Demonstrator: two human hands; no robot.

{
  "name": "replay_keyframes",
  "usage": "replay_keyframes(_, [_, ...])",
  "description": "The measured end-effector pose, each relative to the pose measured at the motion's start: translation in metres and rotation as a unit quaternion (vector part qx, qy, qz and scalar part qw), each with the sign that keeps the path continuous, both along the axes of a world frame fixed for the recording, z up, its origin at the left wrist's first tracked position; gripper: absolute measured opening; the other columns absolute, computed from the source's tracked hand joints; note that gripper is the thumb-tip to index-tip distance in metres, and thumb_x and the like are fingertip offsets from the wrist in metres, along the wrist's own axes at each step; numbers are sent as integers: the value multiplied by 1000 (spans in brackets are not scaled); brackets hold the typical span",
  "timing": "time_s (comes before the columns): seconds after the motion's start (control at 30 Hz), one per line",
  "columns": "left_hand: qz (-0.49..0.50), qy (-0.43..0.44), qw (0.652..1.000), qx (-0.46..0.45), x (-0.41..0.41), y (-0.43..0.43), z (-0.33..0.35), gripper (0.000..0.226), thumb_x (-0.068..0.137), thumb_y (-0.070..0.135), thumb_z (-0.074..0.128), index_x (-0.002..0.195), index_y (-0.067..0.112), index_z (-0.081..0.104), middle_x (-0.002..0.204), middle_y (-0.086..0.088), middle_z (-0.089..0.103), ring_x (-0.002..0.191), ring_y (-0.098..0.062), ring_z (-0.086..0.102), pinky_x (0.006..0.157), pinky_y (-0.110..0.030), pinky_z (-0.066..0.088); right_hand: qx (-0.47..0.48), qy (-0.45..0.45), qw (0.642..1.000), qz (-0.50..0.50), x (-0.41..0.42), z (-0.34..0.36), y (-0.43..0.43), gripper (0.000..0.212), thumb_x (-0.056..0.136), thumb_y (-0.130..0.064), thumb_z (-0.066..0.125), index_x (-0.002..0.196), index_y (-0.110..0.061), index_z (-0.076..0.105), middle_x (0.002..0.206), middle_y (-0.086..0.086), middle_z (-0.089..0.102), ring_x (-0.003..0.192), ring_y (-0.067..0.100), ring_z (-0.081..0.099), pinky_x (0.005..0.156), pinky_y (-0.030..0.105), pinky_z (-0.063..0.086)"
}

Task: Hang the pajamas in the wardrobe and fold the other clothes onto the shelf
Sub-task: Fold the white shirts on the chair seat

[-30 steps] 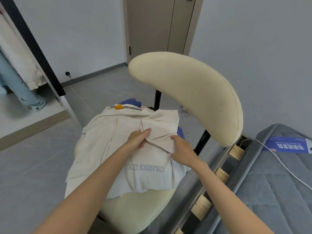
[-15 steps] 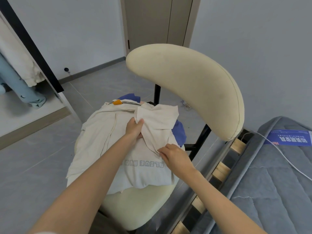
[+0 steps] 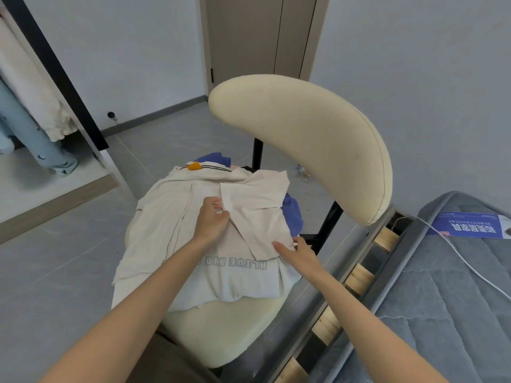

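Note:
A cream T-shirt [image 3: 166, 217] with grey lettering lies spread over the seat of a cream chair [image 3: 221, 327]. Its right sleeve [image 3: 257, 200] is folded inward across the body. My left hand [image 3: 211, 221] pinches the folded sleeve's left edge. My right hand [image 3: 300, 251] grips the sleeve's lower right corner near the seat's edge. A blue garment [image 3: 293, 214] lies under the T-shirt and shows at the right and at the back. In the open wardrobe [image 3: 69, 87] on the left hang light blue pajama trousers [image 3: 38, 139] and a white garment [image 3: 36, 92].
The chair's curved backrest [image 3: 318, 139] rises at the right of the shirt. A grey mattress [image 3: 442, 299] on a slatted frame lies at the right, with a white cable [image 3: 470, 269] and a blue label [image 3: 470, 225]. Grey tiled floor [image 3: 55, 266] lies left; a closed door [image 3: 257, 37] behind.
Both hands have pulled the folded sleeve flatter. The right hand slid down and right to the sleeve's lower corner, and the left hand shifted to its left edge.

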State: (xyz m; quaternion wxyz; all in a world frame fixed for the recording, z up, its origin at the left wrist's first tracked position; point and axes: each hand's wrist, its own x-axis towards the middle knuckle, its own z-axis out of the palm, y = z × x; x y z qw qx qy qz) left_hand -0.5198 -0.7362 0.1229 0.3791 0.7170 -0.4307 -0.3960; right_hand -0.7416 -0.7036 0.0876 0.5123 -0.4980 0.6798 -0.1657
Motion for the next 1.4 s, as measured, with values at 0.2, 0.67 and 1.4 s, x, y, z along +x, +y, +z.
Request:
replay_keyframes(0.2, [-64,-19,998,-18,13,15,9,27,95,14,48,120,20,54,124,-2,57,109,-15,52,97,-33,43,-33,35,998,29,8,26,-12,50,78,-49,69,114,-22,50,108,-5,54,89,11,52,65,23,39])
replay_keyframes(0.67, [90,107,990,-10,111,46,27,28,97,21,45,121,19,58,115,0,62,87,-14,54,71,-22,42,-137,-146,977,72,132,88,2,26,82,-16,67,108,-19,65,100,-3,66,96,18,60,82,30,48])
replay_keyframes(1.4, [77,248,957,128,176,57,-9,31,85,27,68,109,8,64,92,-6,71,80,-18,66,61,-25,52,95,-130,910,382,216,47,44,80,89,-15,66,150,-33,18,105,-7,59,82,8,64,74,26,58])
